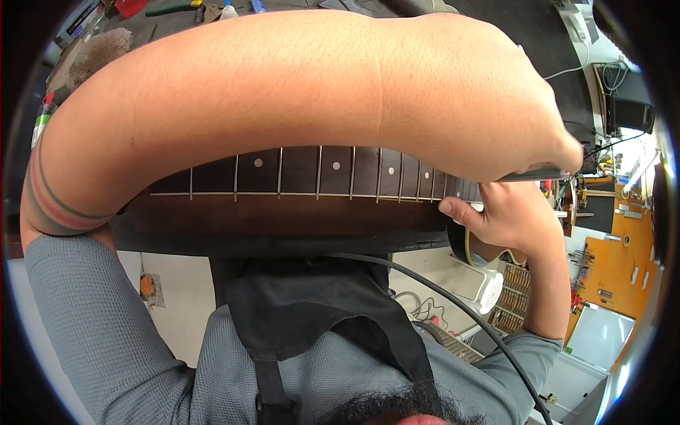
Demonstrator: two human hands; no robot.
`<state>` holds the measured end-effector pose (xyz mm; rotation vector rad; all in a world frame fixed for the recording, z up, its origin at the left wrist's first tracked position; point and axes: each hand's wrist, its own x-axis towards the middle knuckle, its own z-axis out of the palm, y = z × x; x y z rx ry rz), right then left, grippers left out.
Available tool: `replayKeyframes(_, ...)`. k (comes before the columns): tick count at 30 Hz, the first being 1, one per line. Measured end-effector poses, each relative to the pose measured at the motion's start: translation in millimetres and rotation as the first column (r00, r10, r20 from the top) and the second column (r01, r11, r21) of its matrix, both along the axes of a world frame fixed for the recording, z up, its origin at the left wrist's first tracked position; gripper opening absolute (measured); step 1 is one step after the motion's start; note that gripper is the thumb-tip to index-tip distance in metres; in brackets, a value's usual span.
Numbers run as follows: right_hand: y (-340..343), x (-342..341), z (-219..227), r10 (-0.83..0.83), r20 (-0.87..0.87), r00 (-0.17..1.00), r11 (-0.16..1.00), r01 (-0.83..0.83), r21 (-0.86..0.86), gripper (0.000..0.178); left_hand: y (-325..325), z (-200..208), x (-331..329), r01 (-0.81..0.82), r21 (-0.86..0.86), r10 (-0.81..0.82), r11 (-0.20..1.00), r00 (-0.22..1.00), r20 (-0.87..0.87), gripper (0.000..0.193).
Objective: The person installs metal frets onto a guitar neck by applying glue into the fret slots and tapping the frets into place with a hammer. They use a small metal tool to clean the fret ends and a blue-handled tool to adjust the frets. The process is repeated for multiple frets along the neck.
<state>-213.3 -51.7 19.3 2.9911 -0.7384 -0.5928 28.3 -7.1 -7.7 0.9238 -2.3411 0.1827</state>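
A guitar neck with a dark fretboard, metal frets and pale dot inlays lies across the bench in front of me. My left arm reaches over it from the left, hiding its far side. At the right end, my left hand is closed on a thin, dark, flat-edged tool, only partly visible. My right hand rests below it by the upper frets, thumb stretched along the fretboard edge and the other fingers largely covered by the left hand. Beneath that hand shows part of the guitar body with cream edging.
A black cable curves across my apron. Beyond my left arm lie green-handled pliers, a fuzzy brown pad and a bottle. To the right stand a white stool and an orange tool board.
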Motion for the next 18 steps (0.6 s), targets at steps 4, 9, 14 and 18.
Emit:
replayKeyframes(4,-2,10,5,-0.157,-0.157,0.975,0.984,0.168,0.053,0.066,4,8,5,-0.015,0.081,0.007,0.997,0.996,0.090,0.047)
replayKeyframes(9,-10,16,8,-0.116,-0.194,0.974,0.990,0.129,0.055,0.071,5,4,5,-0.051,0.081,0.046,0.995,0.997,0.054,0.051)
replayKeyframes(14,-12,16,9,-0.038,-0.106,0.994,0.993,0.049,0.104,0.076,2,-4,6,-0.043,0.045,0.044,0.998,0.998,-0.036,0.048)
replayKeyframes(18,-15,20,9,-0.154,-0.220,0.963,0.974,0.186,0.129,0.080,-1,2,6,-0.051,0.088,0.050,0.995,0.999,0.010,0.043)
